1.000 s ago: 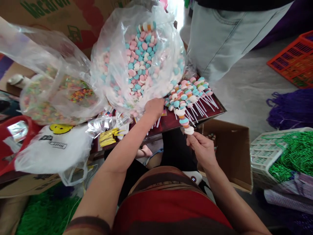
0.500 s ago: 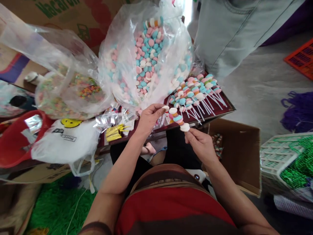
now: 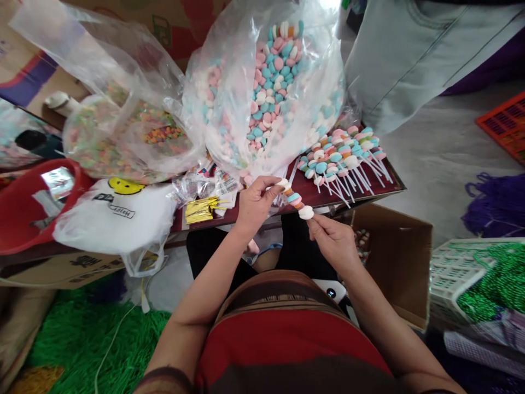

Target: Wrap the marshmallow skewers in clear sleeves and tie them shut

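Note:
My right hand (image 3: 336, 238) is closed round the lower end of a marshmallow skewer (image 3: 294, 200), just below a white marshmallow. White, blue, pink and orange pieces sit along it. At its upper end, my left hand (image 3: 258, 205) pinches a white marshmallow (image 3: 283, 185) between thumb and fingers, against the top of the row. Just beyond my hands, several finished marshmallow skewers (image 3: 342, 153) lie piled on the dark red table (image 3: 379, 190), their white sticks pointing toward me. A big clear bag of loose marshmallows (image 3: 266, 98) stands open behind my left hand.
On the left are a bag of small colourful candies (image 3: 123, 137), a red basin (image 3: 24, 213), a white smiley bag (image 3: 118, 219) and gold twist ties (image 3: 200, 209). A cardboard box (image 3: 396, 257) and a white crate (image 3: 455, 279) stand right. A person in grey trousers (image 3: 410, 60) stands beyond.
My left hand has brought the white marshmallow from beside the skewer onto its upper end. The right hand keeps its grip on the stick. The view has shifted slightly.

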Demonstrator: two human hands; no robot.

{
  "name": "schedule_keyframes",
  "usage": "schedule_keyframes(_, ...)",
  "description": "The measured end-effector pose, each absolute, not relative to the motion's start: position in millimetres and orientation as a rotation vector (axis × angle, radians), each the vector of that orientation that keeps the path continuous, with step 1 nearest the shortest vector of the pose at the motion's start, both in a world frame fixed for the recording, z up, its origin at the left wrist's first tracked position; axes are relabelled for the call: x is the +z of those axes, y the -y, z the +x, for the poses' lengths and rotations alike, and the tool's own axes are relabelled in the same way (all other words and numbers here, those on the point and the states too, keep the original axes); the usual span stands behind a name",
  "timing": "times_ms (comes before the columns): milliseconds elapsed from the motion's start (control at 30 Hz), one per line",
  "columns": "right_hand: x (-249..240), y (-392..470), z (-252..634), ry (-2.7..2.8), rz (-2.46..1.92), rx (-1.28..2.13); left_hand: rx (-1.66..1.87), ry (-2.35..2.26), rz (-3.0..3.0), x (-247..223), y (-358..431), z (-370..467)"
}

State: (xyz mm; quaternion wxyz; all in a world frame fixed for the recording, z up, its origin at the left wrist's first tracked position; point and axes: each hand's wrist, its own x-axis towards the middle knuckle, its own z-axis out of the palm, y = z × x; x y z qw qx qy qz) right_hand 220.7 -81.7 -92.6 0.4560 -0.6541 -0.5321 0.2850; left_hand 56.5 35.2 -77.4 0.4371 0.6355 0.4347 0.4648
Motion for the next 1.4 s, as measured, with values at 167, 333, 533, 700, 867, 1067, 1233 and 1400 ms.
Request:
schedule_keyframes(167, -88, 82, 218, 1.338, -1.619, 0.710, 1.140, -1.086, 1.622, -77, -32, 53)
schedule_keyframes(333, -82, 83, 217, 1.352, -1.606, 0.751, 1.162, -1.064, 1.705, -79, -28, 52)
schedule_keyframes(533, -77, 81, 213, 1.187, -1.552, 1.017, 1.133, -1.074, 1.810, -78, -27, 48)
schedule_keyframes(700, -86, 73, 205, 0.945, -1.420, 1.391, 1.185, -1.047, 1.728, -71, -27, 40)
schedule_keyframes(867, -94, 70, 197, 1.072, -1.398, 1.261, 1.223, -1.010, 1.334, -70, -25, 40)
schedule_keyframes(1067, -97, 76, 196, 1.096, -1.408, 1.176, 1.045, -0.929, 1.036, -72, -22, 42)
schedule_keyframes(1233, -94, 78, 188, 1.027, -1.400, 1.195, 1.111, -0.933, 1.139, -77, -16, 41)
schedule_keyframes(1400, -92, 72, 181, 0.888, -1.266, 1.307, 1.159, -0.926, 1.058, -78, -19, 34)
